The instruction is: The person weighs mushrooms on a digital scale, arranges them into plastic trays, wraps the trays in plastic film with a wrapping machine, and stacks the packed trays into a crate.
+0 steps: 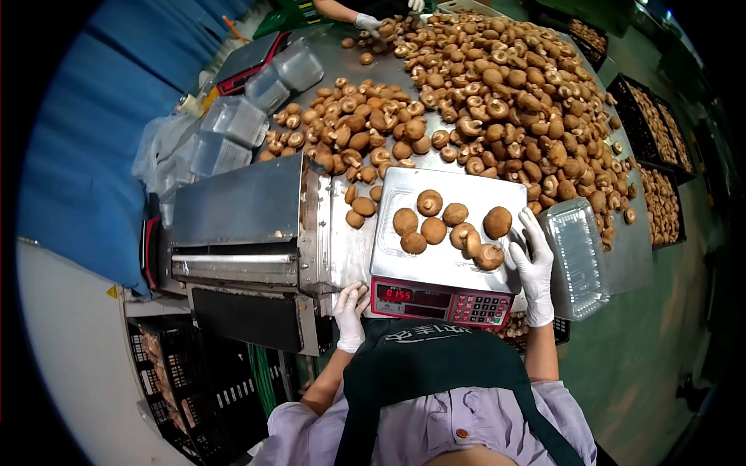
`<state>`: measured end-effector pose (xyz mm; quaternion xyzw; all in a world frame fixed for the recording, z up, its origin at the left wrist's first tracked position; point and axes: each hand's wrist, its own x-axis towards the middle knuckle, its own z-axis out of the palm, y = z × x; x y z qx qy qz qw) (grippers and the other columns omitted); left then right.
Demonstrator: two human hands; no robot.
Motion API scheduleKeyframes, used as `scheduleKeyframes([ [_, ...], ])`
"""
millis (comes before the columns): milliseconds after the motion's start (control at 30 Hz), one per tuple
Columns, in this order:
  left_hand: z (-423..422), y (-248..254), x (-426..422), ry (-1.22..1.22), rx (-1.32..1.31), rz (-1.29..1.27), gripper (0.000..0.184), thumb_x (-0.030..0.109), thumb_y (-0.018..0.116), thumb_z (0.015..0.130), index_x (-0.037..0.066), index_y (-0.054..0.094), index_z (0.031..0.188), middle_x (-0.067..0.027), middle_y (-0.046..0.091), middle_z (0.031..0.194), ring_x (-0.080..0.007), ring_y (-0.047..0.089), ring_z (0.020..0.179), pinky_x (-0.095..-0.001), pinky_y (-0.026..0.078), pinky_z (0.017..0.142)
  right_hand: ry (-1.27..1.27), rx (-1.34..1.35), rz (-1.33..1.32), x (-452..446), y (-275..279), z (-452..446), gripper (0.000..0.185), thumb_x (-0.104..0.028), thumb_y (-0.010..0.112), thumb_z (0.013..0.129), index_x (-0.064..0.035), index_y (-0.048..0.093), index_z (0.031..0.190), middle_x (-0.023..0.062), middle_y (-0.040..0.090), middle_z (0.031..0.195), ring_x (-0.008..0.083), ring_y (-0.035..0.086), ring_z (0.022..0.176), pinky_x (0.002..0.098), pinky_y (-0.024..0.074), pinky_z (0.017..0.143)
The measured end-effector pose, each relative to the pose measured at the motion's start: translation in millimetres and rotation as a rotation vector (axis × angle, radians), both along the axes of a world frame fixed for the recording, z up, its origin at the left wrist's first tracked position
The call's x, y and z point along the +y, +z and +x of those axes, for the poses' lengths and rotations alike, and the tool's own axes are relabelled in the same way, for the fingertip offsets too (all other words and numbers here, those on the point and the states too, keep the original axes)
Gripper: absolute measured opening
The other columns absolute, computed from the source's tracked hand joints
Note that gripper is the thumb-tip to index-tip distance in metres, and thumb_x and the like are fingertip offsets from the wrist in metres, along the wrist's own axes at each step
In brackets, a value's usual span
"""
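Note:
Several brown shiitake mushrooms (434, 231) lie spread on the steel platform of a digital scale (404, 299) with a red front panel. Its lit display appears to read 0155. My right hand (535, 268), in a white glove, is at the platform's right edge, fingers apart, close beside one mushroom (497, 223) and holding nothing. By the scale's front left corner, my gloved left hand (351, 317) rests with fingers curled in; nothing shows in it. A clear plastic tray (576, 260) lies just right of my right hand.
A large mushroom heap (536, 109) covers the table's far right, with a smaller pile (353, 116) behind the scale. Clear trays (233, 120) stand at the left, behind a metal machine (237, 202). Another person's gloved hand (369, 23) touches mushrooms at the far end. Black crates (653, 124) line the right floor.

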<state>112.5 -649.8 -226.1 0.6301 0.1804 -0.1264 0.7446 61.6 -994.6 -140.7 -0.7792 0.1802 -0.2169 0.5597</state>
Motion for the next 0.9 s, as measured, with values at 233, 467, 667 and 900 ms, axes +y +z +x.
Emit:
scheduleKeyframes([
  [233,1,18,-8,0.034,-0.111,0.034,0.025,0.013,0.047,0.096,-0.002,0.055,0.115,-0.0124,0.06,0.11,-0.0194,0.06,0.101,-0.0288,0.049,0.085,0.026,0.038,-0.232,-2,-3,9,0.053,-0.014,0.068,0.079,-0.0087,0.052,0.13,0.0139,0.048,0.135,0.027,0.046,0.125,0.0365,0.0372,0.105],
  [467,86,41,-30,-0.117,-0.443,0.409,0.032,0.01,0.057,0.089,-0.001,0.055,0.119,-0.0153,0.06,0.113,-0.0244,0.057,0.107,-0.0321,0.045,0.092,0.041,0.043,-0.378,-1,0,20,0.053,-0.012,0.069,0.078,-0.0066,0.052,0.128,0.0162,0.046,0.136,0.0287,0.044,0.126,0.0369,0.037,0.104],
  [667,182,2,-64,-0.525,-0.41,1.092,0.079,0.021,0.07,0.074,0.016,0.029,0.142,-0.0159,0.025,0.146,-0.0396,0.045,0.119,-0.0429,0.042,0.098,0.017,0.035,-0.363,-2,7,15,0.051,-0.012,0.07,0.078,-0.0056,0.053,0.126,0.0173,0.046,0.136,0.0294,0.045,0.125,0.0366,0.038,0.103],
  [900,211,-1,-78,-0.544,-0.38,1.226,0.047,0.024,0.069,0.068,0.016,0.062,0.113,-0.0149,0.045,0.129,-0.0348,0.055,0.107,-0.0394,0.046,0.091,-0.034,0.048,-0.342,-6,10,-4,0.051,-0.011,0.071,0.078,-0.0043,0.054,0.125,0.0179,0.048,0.133,0.0286,0.048,0.121,0.0353,0.0408,0.101],
])
